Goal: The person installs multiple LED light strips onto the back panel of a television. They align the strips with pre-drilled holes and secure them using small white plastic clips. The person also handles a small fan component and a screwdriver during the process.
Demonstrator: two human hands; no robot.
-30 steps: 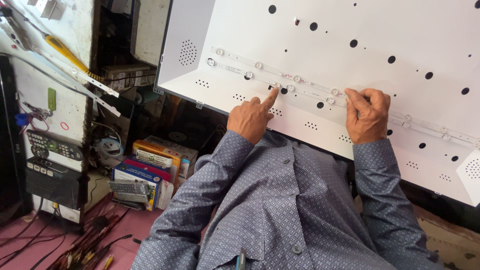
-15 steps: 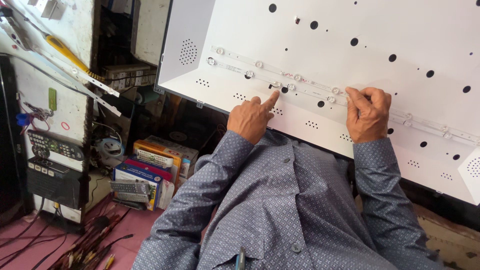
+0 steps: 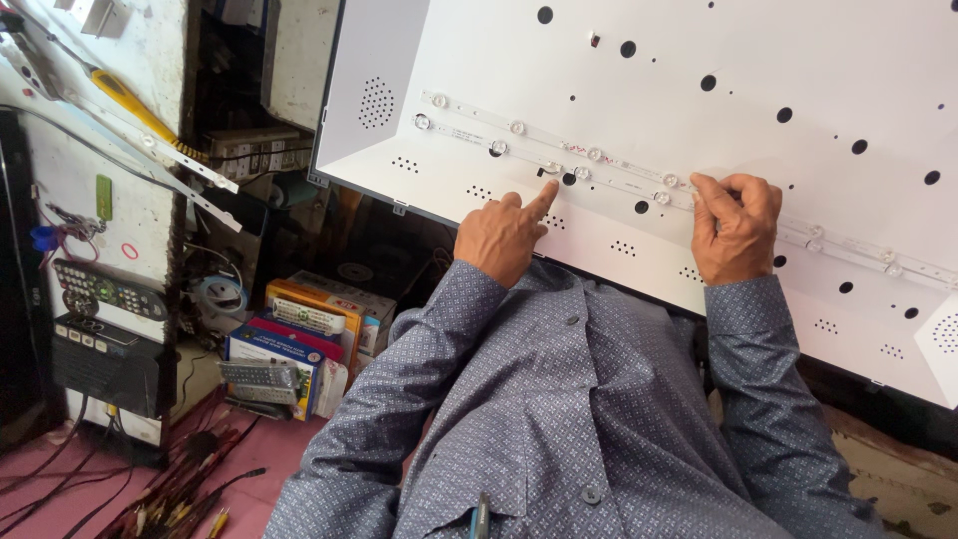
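At the far left a remote control (image 3: pixel 108 290) rests against a dark box, with colourful cartons (image 3: pixel 309 329) stacked just beside it and loose cables on the pink floor near the bottom left corner. To the right lies a large white backlight panel (image 3: pixel 699 90), tilted so its lower edge runs down toward the right; dark round holes dot its surface. 2 thin LED strips (image 3: pixel 619 170) with small clear lenses run side by side across the panel, from near its upper left corner toward its right edge.

The person's left hand (image 3: pixel 504 235) sits near the panel's lower edge, fingers curled in with only the index finger stretched out; its tip presses on the panel at the lower strip, just beside a dark hole. Further right, the right hand (image 3: pixel 736 228) rests on the strips, its fingers bent and bunched together over them; whether it pinches a strip cannot be told. Both arms wear a patterned blue-grey shirt (image 3: pixel 559 419).
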